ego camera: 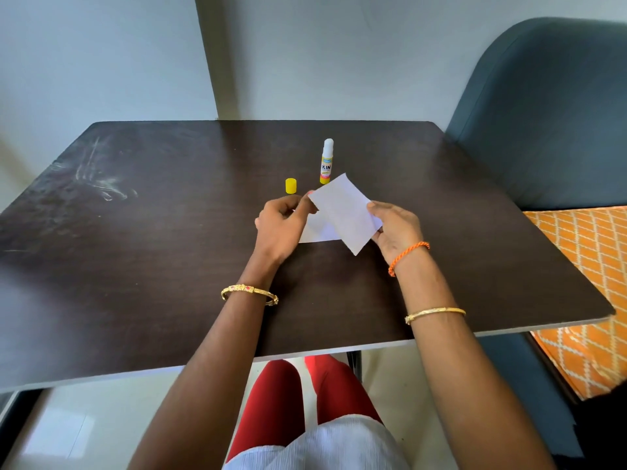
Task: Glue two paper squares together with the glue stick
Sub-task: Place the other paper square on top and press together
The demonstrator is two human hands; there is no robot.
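Observation:
Both hands hold one white paper square (342,212) tilted above the dark table (152,249). My left hand (281,225) pinches its left corner, and my right hand (395,228) grips its right edge. A second white paper square (317,232) lies flat on the table beneath, partly hidden by the raised one and my left hand. The glue stick (327,161) stands upright and uncapped just behind the papers. Its yellow cap (291,185) stands on the table to its left.
A dark blue chair (543,113) stands at the table's right side, with an orange patterned cloth (583,283) below it. A pale wall rises behind the table's far edge. The table's left half shows pale scuff marks (98,178).

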